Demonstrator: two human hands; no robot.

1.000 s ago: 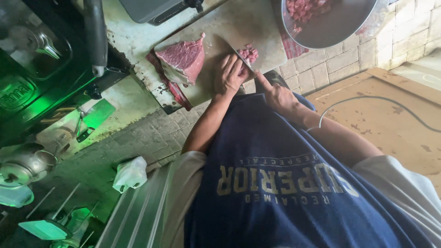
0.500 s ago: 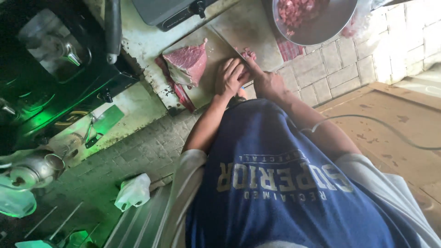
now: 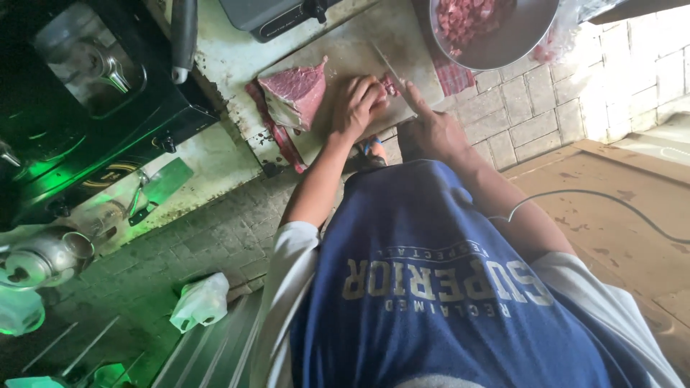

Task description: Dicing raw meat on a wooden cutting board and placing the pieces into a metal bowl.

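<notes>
A pale cutting board point(image 3: 345, 50) lies on the counter in front of me. A large chunk of raw red meat point(image 3: 295, 93) sits on its left part. My left hand point(image 3: 357, 104) presses down, fingers curled, on a small piece of meat point(image 3: 390, 85) just right of the chunk. My right hand point(image 3: 431, 129) grips a knife, index finger stretched along it, and the knife blade point(image 3: 388, 66) rests against the small piece beside my left fingertips. A metal bowl point(image 3: 503, 50) holding several diced meat pieces stands at the board's far right.
A red cloth point(image 3: 277, 136) pokes out under the board. A black stove point(image 3: 79, 108) with a pot is at left, a kettle point(image 3: 36, 262) below it. A white bag point(image 3: 201, 302) lies on the tiled floor, a cable point(image 3: 611, 201) on brown boards at right.
My left hand has slid right from beside the big chunk onto the small piece. My right hand and the knife have closed in on it. The camera has shifted slightly.
</notes>
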